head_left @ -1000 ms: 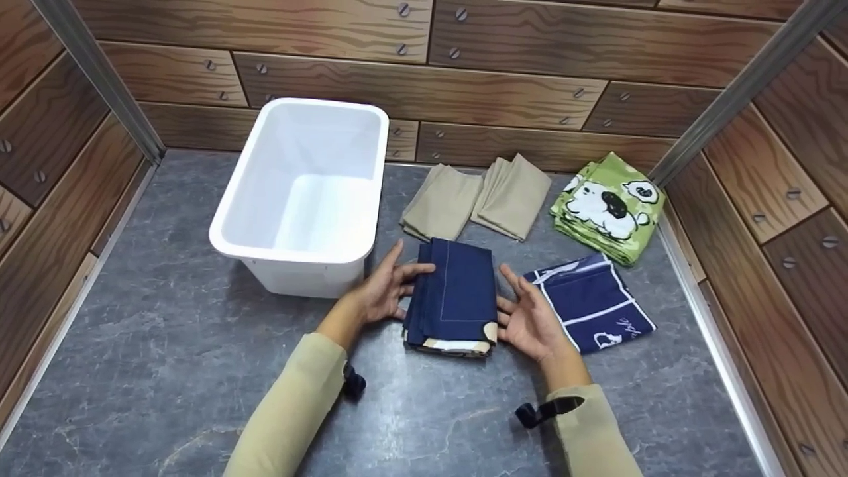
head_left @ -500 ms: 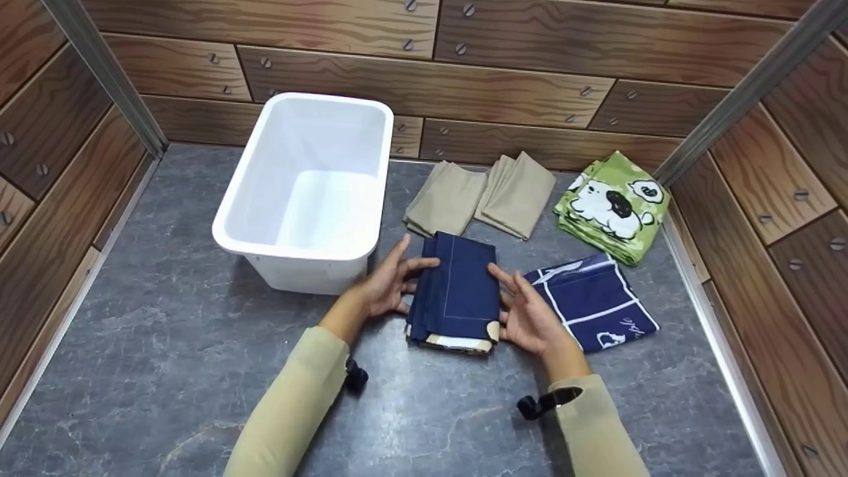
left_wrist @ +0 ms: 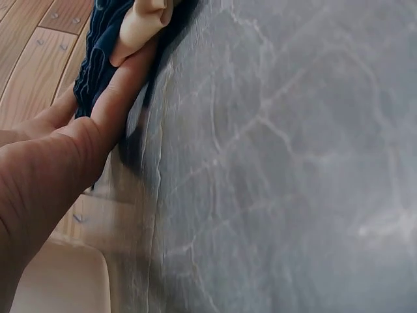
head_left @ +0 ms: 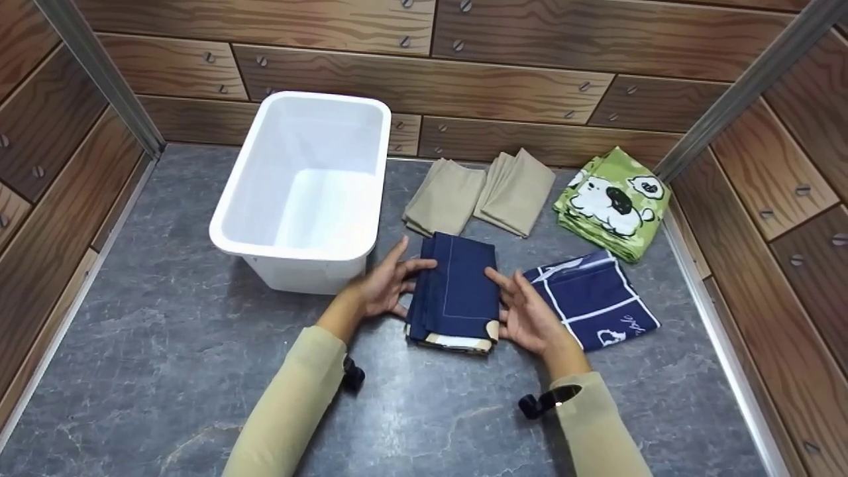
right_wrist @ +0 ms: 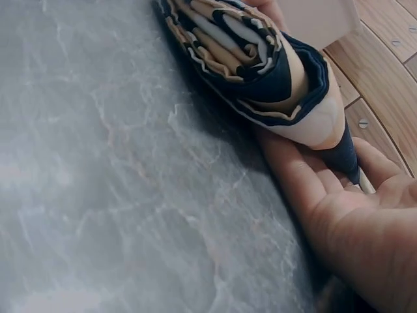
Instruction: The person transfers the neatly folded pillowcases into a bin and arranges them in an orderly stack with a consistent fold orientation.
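Note:
A folded navy cloth [head_left: 464,285] with a cream and white patterned layer underneath lies on the grey surface in the head view. On its left side my left hand [head_left: 384,285] touches it, fingers extended and the index fingertip on top. From the right, my right hand [head_left: 530,318] touches the opposite edge, its index fingertip over the top. The left wrist view shows a finger against the cloth's lower edge [left_wrist: 140,26]. In the right wrist view the cloth's end [right_wrist: 260,65] shows rolled layers of navy, tan and white, with fingers [right_wrist: 293,169] beside and partly under it.
A white plastic tub [head_left: 298,255] stands left of the cloth. Behind lie two folded beige cloths [head_left: 444,199] and a folded green cloth with a dog print [head_left: 613,205]. A navy cloth with white lines [head_left: 589,298] lies by my right hand. Wood-patterned walls [head_left: 424,79] enclose the surface.
My right index finger has moved inward from beside the folded navy cloth onto its top edge. The left hand keeps its place; the view shifts slightly.

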{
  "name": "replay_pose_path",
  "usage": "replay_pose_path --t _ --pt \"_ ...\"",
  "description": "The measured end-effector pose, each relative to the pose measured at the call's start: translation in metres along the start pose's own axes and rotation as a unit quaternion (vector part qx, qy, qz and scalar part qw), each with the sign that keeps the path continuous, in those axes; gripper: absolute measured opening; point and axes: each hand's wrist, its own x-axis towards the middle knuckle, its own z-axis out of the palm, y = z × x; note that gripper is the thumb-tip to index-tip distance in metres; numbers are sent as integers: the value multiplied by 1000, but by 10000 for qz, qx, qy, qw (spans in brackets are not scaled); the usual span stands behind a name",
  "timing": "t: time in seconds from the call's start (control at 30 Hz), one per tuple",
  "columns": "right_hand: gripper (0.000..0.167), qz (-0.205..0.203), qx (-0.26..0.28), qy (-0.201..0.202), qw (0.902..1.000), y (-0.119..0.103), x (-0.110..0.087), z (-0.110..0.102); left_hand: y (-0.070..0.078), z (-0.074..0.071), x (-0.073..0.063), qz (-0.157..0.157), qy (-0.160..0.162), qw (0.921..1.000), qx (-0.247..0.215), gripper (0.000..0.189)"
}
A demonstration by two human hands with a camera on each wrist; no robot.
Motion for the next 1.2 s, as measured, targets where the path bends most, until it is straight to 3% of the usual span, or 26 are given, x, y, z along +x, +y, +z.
replay_pose_path --t 0.47,0.7,0.87,1.2 --pt "68 -91 166 -95 9998 6 0 -3 -6 1 -1 -26 43 10000 -2 88" --pt "58 -151 185 -157 9996 6 -1 -2 -8 4 0 -10 237 9991 360 64" --pt "54 -179 70 -105 9998 5 -2 -1 -8 6 1 34 442 9978 496 59" --pt "67 -355 -135 125 9992 8 -2 1 -12 6 5 50 575 9975 397 62"
